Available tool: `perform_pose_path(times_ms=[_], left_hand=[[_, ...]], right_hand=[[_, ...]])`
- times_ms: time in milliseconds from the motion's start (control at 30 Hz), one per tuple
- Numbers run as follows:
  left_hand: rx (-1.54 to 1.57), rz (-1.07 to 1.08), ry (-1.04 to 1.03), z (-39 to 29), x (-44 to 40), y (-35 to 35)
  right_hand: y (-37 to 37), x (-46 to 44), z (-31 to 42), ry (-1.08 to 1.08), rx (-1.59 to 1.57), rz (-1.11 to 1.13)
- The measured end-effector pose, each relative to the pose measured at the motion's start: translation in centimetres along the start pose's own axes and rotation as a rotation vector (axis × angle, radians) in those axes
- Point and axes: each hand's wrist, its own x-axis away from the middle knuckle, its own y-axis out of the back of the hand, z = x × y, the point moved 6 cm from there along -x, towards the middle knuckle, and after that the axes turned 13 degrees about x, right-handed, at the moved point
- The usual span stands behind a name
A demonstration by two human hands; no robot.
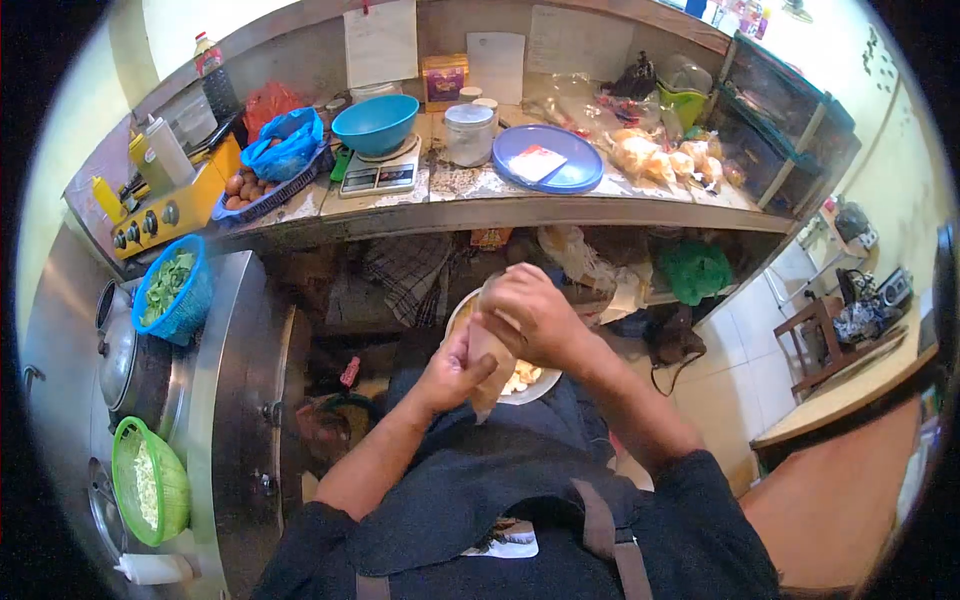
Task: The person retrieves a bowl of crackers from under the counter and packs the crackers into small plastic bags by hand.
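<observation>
My left hand (455, 374) is wrapped round the side of a clear plastic bag (488, 388) with brownish contents I cannot make out. At the bag's upper end, the fingers of my right hand (532, 314) are bent and pinched together on its top. The bag hangs tilted in front of a pale bowl (543, 388), which rests at my lap. Yellowish-white pieces (522, 377) lie in the bowl, partly hidden behind the bag and my hands.
Ahead, a counter holds a blue basin (376, 124) on a scale (382, 172), a blue lid (574, 160), a jar (469, 136) and filled plastic bags (650, 158). Eggs (243, 188) sit left. A blue basket (193, 300) and green basket (172, 490) stand on the steel surface.
</observation>
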Motion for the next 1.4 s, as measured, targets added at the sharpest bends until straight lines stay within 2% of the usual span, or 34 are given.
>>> perform_pose_path(times_ms=[33,133,167,267,300,433,533,567,700,767,800,833,900,933,967,1000,1033,1100,1167,1267,1300,1400], left_hand=[[-0.015,-0.016,0.022,0.0,-0.1,-0.5],[-0.063,-0.083,0.091,0.2,-0.7,0.2],[-0.067,-0.070,0.097,-0.5,-0.9,0.0],[-0.017,-0.031,0.139,-2.7,-1.4,-0.4],[0.038,-0.015,0.163,-2.6,-1.6,-0.3],[0.189,-0.066,0.235,-1.1,-1.3,2.2],[0.355,-0.088,0.290,-0.9,-1.6,2.3],[0.357,-0.102,0.333,-0.6,-1.5,2.5],[0.480,-0.120,0.469,-0.1,-0.8,2.1],[0.330,-0.012,0.455,0.3,-0.7,1.7],[0.257,0.042,0.450,0.7,-0.5,1.6],[-0.012,0.020,0.320,1.8,-0.9,3.5],[0.318,-0.085,0.399,2.1,-0.7,3.9],[0.485,-0.141,0.434,2.2,-0.4,4.1],[0.508,-0.202,0.484,2.0,0.0,4.3],[0.566,-0.165,0.500,2.2,0.1,4.6],[0.625,-0.129,0.520,2.8,0.2,5.1],[0.696,-0.095,0.566,3.1,0.3,4.8],[0.683,-0.135,0.570,3.3,0.0,4.5],[0.671,-0.086,0.549,3.2,-0.5,3.9],[0.671,-0.050,0.542,3.2,-0.5,3.7],[0.411,0.021,0.506,2.4,-0.3,3.3]], right_hand=[[-0.3,-0.5,-0.3,-0.023,-0.005,0.068],[-0.3,-1.3,-0.8,-0.137,-0.093,0.061],[-0.2,-1.4,-0.9,-0.118,-0.079,0.041],[-0.5,-1.5,-1.8,-0.273,-0.118,0.112],[-0.8,-1.4,-2.4,-0.366,-0.174,0.189],[-0.7,-0.8,-3.3,-0.364,-0.230,0.500],[-1.9,0.8,-4.4,-0.298,-0.213,0.668],[-2.1,1.0,-4.8,-0.353,-0.253,0.688],[-3.3,1.8,-5.4,-0.396,-0.441,0.547],[-3.7,1.8,-5.8,-0.387,-0.447,0.463],[-3.4,1.8,-6.3,-0.460,-0.497,0.402],[-3.0,1.8,-6.9,-0.533,-0.546,0.343],[-1.6,2.0,-8.0,-0.635,-0.627,0.218],[-1.8,2.7,-8.5,-0.665,-0.601,0.266],[-2.1,3.3,-9.1,-0.691,-0.573,0.313],[-2.6,3.9,-9.4,-0.722,-0.544,0.360],[-3.1,4.6,-9.2,-0.658,-0.367,0.454],[-3.4,4.9,-8.5,-0.691,-0.360,0.392],[-3.7,4.2,-7.6,-0.665,-0.412,0.322],[-4.2,2.8,-5.4,-0.343,-0.259,0.359],[-4.7,3.1,-5.4,-0.391,-0.297,0.382],[-6.1,3.3,-5.8,-0.509,-0.403,0.451]])
